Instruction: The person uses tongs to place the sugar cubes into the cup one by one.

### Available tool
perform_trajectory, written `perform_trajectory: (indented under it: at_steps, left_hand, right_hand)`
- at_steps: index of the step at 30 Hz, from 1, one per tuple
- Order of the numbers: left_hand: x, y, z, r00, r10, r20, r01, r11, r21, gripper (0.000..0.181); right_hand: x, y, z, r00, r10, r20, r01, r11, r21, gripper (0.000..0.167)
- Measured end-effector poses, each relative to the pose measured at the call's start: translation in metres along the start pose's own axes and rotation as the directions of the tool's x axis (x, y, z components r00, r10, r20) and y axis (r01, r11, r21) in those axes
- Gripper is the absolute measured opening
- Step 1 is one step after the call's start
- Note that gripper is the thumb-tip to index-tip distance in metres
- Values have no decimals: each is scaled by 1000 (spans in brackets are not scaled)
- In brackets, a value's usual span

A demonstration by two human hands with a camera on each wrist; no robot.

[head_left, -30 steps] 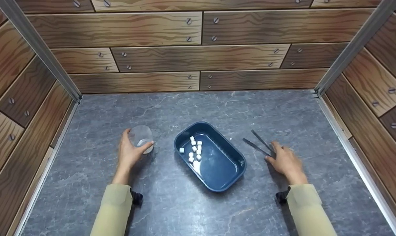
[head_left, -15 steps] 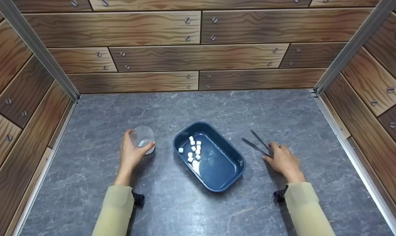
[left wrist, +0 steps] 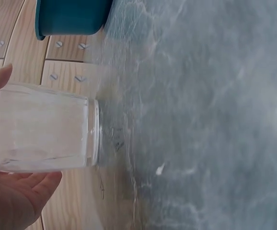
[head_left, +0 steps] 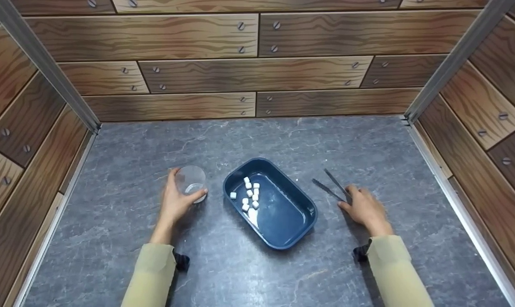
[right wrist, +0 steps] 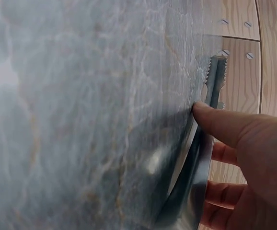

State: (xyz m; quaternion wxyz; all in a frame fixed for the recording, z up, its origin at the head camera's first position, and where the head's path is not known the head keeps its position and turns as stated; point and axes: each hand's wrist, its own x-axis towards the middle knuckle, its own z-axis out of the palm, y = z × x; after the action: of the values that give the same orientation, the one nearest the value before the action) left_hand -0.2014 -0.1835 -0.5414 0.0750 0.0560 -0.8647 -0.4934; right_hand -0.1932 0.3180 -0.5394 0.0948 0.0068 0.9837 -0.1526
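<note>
Right hand (head_left: 365,209) pinches serrated tongs (right wrist: 201,155); left hand (head_left: 174,205) grips clear tumbler (left wrist: 42,127). Blue tray (head_left: 283,219) between, white cubes (head_left: 256,192) at its far-left end. I'd keep tumbler upright, squeeze tongs gently. Grey marbled surface (head_left: 257,281); plank-patterned walls (head_left: 214,38), metal corner posts (head_left: 48,64) beyond.

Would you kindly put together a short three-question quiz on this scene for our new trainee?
1. True or false: the left hand is around the clear cup.
2. Multiple choice: where do the white cubes lie? (a) in the clear cup; (b) in the blue tray; (c) in the left hand.
3. Fill in the blank: the right hand holds the ____.

Key: 1. True. 2. b. 3. tongs.
</note>
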Motion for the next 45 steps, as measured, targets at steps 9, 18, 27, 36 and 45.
perform_trajectory:
  at_steps: [9, 18, 27, 36, 45]
  left_hand:
    - [-1, 1, 4, 1000, 26, 4, -26, 1000, -2, 93]
    - [1, 1, 6, 999, 41, 4, -40, 998, -46, 88]
    - [2, -1, 6, 999, 48, 16, -46, 997, -67, 89]
    - [-1, -6, 6, 999, 33, 26, -32, 998, -53, 92]
    - [0, -3, 7, 999, 34, 15, -33, 998, -61, 89]
  right_hand:
    - [2, -2, 1, 1000, -9, 28, 10, 999, -41, 55]
    - [2, -2, 0, 999, -23, 32, 24, 999, -42, 47]
    - [-1, -3, -2, 998, 4, 66, -2, 1000, -29, 37]
    - [-7, -7, -5, 996, 38, 80, -39, 999, 6, 37]
    - [-14, -7, -11, 999, 27, 25, -29, 998, 57, 32]
